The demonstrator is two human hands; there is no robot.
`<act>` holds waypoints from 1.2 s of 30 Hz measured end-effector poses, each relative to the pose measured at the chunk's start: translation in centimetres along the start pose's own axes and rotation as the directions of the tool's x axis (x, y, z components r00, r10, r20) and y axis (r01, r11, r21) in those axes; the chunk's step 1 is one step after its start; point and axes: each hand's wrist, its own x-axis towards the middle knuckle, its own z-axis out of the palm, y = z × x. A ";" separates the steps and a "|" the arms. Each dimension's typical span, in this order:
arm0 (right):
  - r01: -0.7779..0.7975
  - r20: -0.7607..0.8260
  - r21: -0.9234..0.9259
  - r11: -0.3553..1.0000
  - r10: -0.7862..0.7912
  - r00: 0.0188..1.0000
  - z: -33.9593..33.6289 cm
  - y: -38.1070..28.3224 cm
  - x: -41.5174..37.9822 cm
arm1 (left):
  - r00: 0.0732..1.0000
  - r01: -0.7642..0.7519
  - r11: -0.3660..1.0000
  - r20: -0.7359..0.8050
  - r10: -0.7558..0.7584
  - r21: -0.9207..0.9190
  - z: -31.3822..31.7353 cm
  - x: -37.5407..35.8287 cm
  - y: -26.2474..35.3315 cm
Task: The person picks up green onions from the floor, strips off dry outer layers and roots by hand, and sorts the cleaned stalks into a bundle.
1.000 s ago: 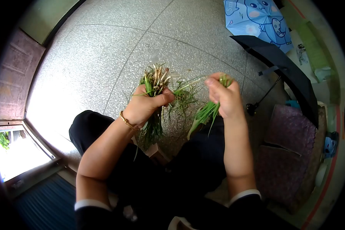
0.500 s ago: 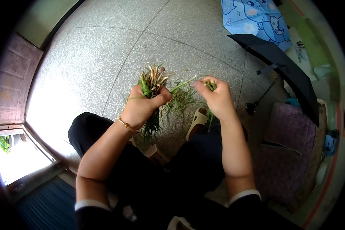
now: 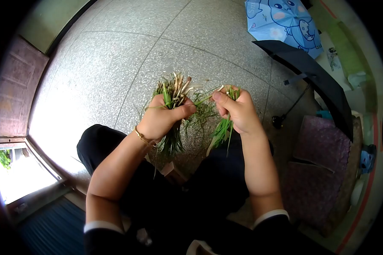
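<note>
My left hand (image 3: 161, 117), a gold-coloured bracelet at its wrist, is closed round a thick bunch of chives (image 3: 175, 90). The pale stem ends point away from me and the dark green leaves hang below the fist. Opposite it, my right hand (image 3: 241, 109) is closed on a smaller bundle of chives (image 3: 222, 131), leaves drooping beneath the palm. Its thumb and forefinger pinch the pale end of a single stalk (image 3: 205, 99) that stretches across from the left hand. Loose green trimmings (image 3: 200, 117) lie on the floor beyond and between the hands.
Speckled stone floor (image 3: 102, 63) spreads ahead. An open blue cartoon umbrella (image 3: 285, 25) and an open black umbrella (image 3: 317, 76) stand at the right. Below them is a purple padded seat (image 3: 315, 178). A wooden door (image 3: 19, 85) is at the left. My dark-trousered knees (image 3: 100, 144) flank a small box (image 3: 172, 172).
The right hand has turned and shifted slightly left, so its chive leaves now show more fully. The left thumb has moved a little right, and the stalk's pale end is now at the right fingertips.
</note>
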 end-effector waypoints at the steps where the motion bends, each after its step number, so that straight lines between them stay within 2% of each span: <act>1: 0.012 -0.019 0.019 1.000 -0.012 1.000 0.1 0.0 0.0 | 0.997 0.080 0.995 0.014 -0.080 -0.062 0.0 -0.1 0.2; 2: 0.024 -0.038 0.038 0.999 -0.023 0.999 0.3 0.0 0.0 | 0.997 0.080 0.995 0.010 -0.079 -0.065 -0.2 0.0 0.1; 4: 0.027 -0.028 0.035 0.999 -0.026 0.999 0.3 0.0 0.0 | 0.980 0.194 0.968 0.080 -0.184 -0.158 -0.6 0.2 -0.3; 5: 0.031 -0.022 0.034 0.999 -0.030 0.999 0.2 0.0 0.0 | 0.980 0.192 0.968 0.076 -0.182 -0.160 -0.7 0.2 -0.3; 7: 0.024 -0.028 0.085 0.996 -0.022 0.999 0.0 -0.2 0.0 | 0.965 0.250 0.910 0.157 -0.208 -0.332 -0.7 0.1 -0.4; 8: 0.017 -0.038 0.137 0.990 -0.012 0.999 -0.2 -0.3 0.0 | 0.966 0.247 0.910 0.155 -0.205 -0.333 -0.9 0.1 -0.5; 9: 0.018 -0.035 0.135 0.991 -0.014 0.999 -0.9 -0.6 0.1 | 0.950 0.298 0.861 0.213 -0.227 -0.411 -1.1 0.0 -0.8; 10: 0.046 -0.109 0.185 0.982 -0.026 0.994 -1.6 -1.0 0.1 | 0.931 0.350 0.804 0.273 -0.242 -0.480 -1.4 0.0 -0.9; 11: 0.078 -0.183 0.233 0.969 -0.035 0.982 -2.0 -1.2 0.2 | 0.932 0.346 0.806 0.272 -0.238 -0.480 -1.5 -0.2 -0.9; 12: 0.083 -0.183 0.233 0.969 -0.040 0.982 -2.0 -1.2 0.2 | 0.922 0.361 0.784 0.321 -0.218 -0.505 -1.7 -0.3 -0.9; 13: 0.062 -0.161 -0.009 0.998 -0.063 0.985 -1.7 -1.3 0.1 | 0.908 0.379 0.761 0.371 -0.195 -0.527 -1.8 -0.3 -0.8; 14: 0.043 -0.135 -0.252 0.967 -0.079 0.988 -1.2 -1.4 0.0 | 0.902 0.381 0.764 0.390 -0.184 -0.521 -1.8 -0.2 -0.7; 15: 0.026 -0.110 -0.479 0.877 -0.089 0.990 -0.7 -1.3 -0.1 | 0.901 0.379 0.768 0.394 -0.181 -0.516 -1.7 -0.2 -0.7; 16: -0.013 -0.098 -0.530 0.848 -0.046 0.994 0.0 -1.1 0.0 | 0.909 0.370 0.776 0.372 -0.188 -0.511 -1.5 -0.2 -0.6; 19: 0.076 0.057 -0.343 0.936 -0.060 0.997 0.9 -0.8 -0.4 | 0.927 0.358 0.791 0.289 -0.239 -0.495 -0.9 -0.3 -0.5; 20: 0.079 0.055 -0.342 0.936 -0.064 0.996 1.3 -0.7 -0.5 | 0.953 0.295 0.854 0.199 -0.230 -0.428 -0.7 -0.5 -0.3; 22: 0.147 0.012 -0.128 0.981 -0.147 0.989 2.0 -0.5 -0.5 | 0.979 0.205 0.922 0.056 -0.197 -0.328 -0.1 -0.6 0.5; 26: 0.086 -0.069 -0.112 0.990 -0.094 0.993 2.3 -0.4 -0.4 | 0.989 0.150 0.961 0.025 -0.149 -0.233 -0.1 -0.5 0.4; 30: 0.061 0.005 -0.160 0.985 -0.062 0.998 1.2 -0.1 -0.4 | 0.989 0.147 0.970 0.031 -0.144 -0.194 0.0 -0.6 0.4; 32: -0.014 0.046 -0.100 0.995 0.019 0.999 0.9 -0.1 -0.4 | 0.992 0.125 0.977 0.032 -0.121 -0.172 0.1 -0.5 0.4; 36: -0.042 0.058 -0.015 0.999 0.043 0.997 0.9 -0.5 -0.4 | 0.996 0.088 0.985 0.034 -0.084 -0.146 0.1 -0.4 -0.1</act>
